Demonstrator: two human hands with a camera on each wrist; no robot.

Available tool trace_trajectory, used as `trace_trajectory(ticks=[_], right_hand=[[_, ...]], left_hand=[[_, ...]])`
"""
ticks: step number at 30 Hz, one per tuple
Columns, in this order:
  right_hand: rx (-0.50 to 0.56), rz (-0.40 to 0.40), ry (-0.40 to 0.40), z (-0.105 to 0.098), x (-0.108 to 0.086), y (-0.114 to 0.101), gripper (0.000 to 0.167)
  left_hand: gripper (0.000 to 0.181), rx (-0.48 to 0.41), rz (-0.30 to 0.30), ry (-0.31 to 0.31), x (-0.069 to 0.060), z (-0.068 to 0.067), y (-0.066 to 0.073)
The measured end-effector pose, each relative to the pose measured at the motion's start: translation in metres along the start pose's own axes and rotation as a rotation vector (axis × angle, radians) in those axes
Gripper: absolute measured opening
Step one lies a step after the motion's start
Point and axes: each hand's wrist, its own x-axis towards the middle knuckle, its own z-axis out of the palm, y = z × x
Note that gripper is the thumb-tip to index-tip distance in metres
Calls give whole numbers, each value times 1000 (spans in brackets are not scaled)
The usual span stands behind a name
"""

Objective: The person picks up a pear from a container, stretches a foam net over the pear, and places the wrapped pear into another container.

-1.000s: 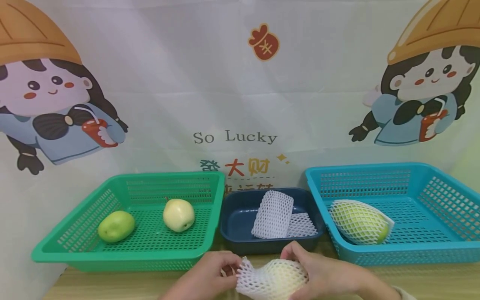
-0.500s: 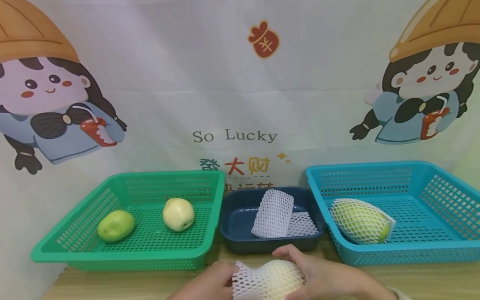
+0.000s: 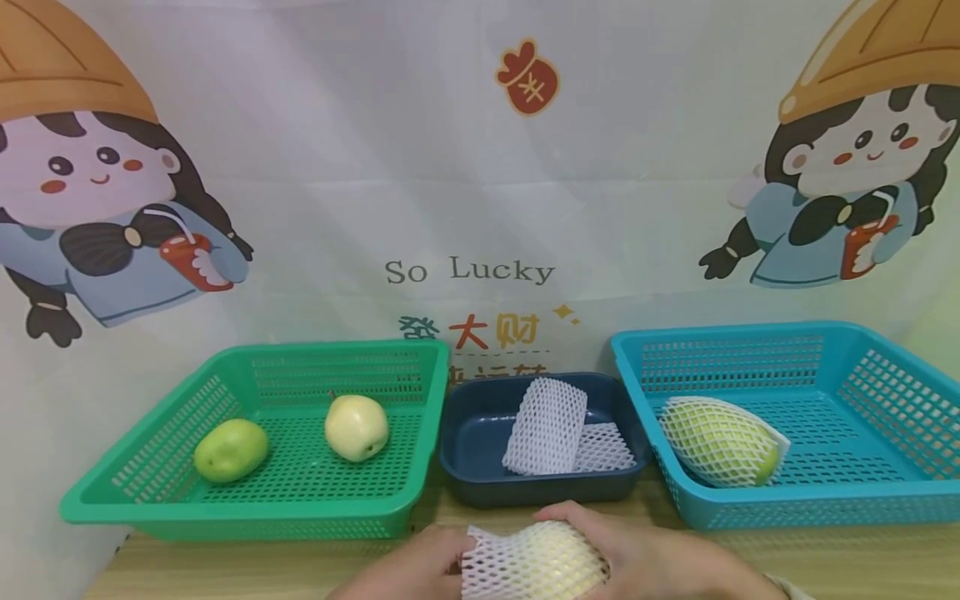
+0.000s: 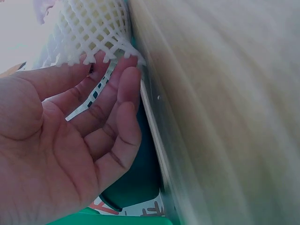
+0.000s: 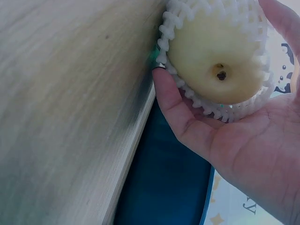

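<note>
At the front edge of the table, a pale yellow pear (image 5: 211, 56) sits inside a white foam net sleeve (image 3: 491, 568). My right hand (image 3: 637, 554) grips the netted pear from the right, fingers and thumb curled round it. The right wrist view shows the pear's blossom end bare at the sleeve's opening. On the other side, my left hand (image 3: 420, 567) pinches the sleeve's loose rim between thumb and fingertips, seen also in the left wrist view. The lower part of the pear is cut off in the head view.
A green basket (image 3: 247, 512) at left holds a green fruit (image 3: 231, 451) and a pale pear (image 3: 357, 427). The dark blue tray (image 3: 472, 479) in the middle holds foam net sleeves (image 3: 546, 427). In the blue basket (image 3: 810, 504) at right lies a netted green fruit (image 3: 716, 442).
Both hands and the netted pear have shifted slightly down and left in the head view. The left fingers have moved from loosely touching the sleeve's rim to a closer pinch.
</note>
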Motion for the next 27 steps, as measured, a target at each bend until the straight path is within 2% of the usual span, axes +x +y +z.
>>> trace_trajectory(ticks=[6, 9, 11, 13, 16, 20, 27], right_hand=[[7, 12, -10, -1, -1, -1, 66], [11, 22, -9, -2, -1, -1, 66], [16, 27, -11, -2, -2, 0, 65], [-32, 7, 4, -3, -3, 0, 63], [-67, 2, 9, -4, -3, 0, 62], [-101, 9, 15, -5, -4, 0, 61], [-185, -29, 43, -5, -5, 2, 60]], left_hand=[[5, 164, 61, -21, 2, 0, -4], [4, 206, 76, -34, 2, 0, -6], [6, 193, 66, -43, 1, 0, -6], [10, 165, 59, -52, 0, -1, -6], [14, 86, 21, -70, 0, -2, -5], [15, 23, -9, -88, -1, -3, -3], [16, -66, -17, -94, -3, -3, -1]])
